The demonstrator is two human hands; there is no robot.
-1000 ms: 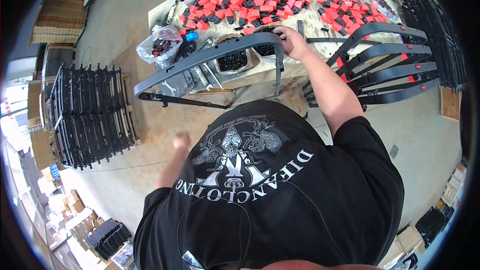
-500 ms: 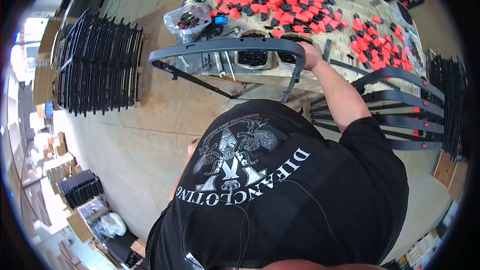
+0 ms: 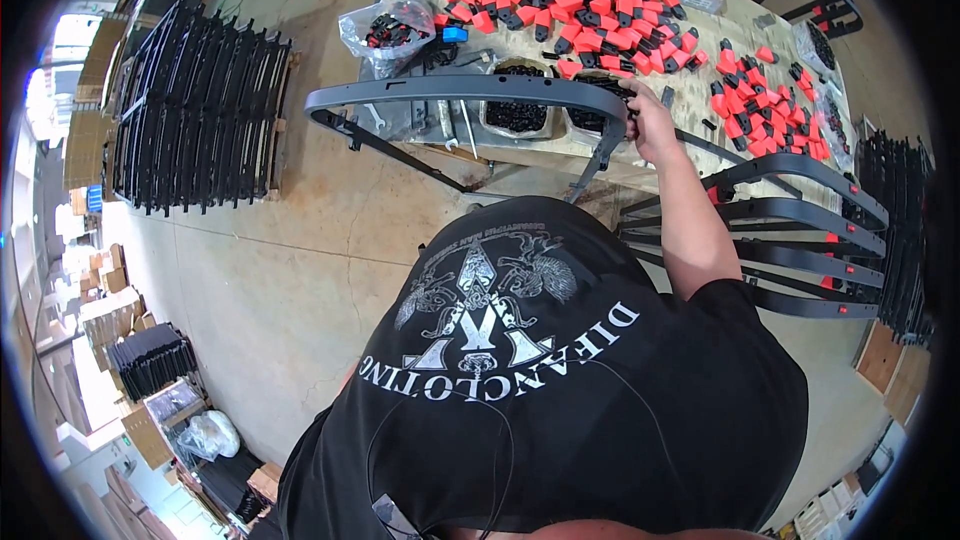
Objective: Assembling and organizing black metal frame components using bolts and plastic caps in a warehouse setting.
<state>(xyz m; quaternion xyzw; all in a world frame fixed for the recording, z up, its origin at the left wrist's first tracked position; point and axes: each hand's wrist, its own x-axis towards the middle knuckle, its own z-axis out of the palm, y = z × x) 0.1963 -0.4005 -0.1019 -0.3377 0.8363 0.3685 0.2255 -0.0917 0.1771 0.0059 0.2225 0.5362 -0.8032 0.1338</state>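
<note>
Head view: right hand (image 3: 652,128) half-curled at grey frame (image 3: 450,89) corner, beside parts bin (image 3: 582,137); grip unclear. Left hand: can't tell.

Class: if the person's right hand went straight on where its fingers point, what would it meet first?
Probably the black parts just beyond the right hand, though depth is unclear.

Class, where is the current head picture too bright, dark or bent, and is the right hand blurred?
Head view: glare whitens patches left of the stacked black frames; head view: corners go black; head view: the tabletop bows along its far edge; head view: the right hand looks fairly sharp.
</note>
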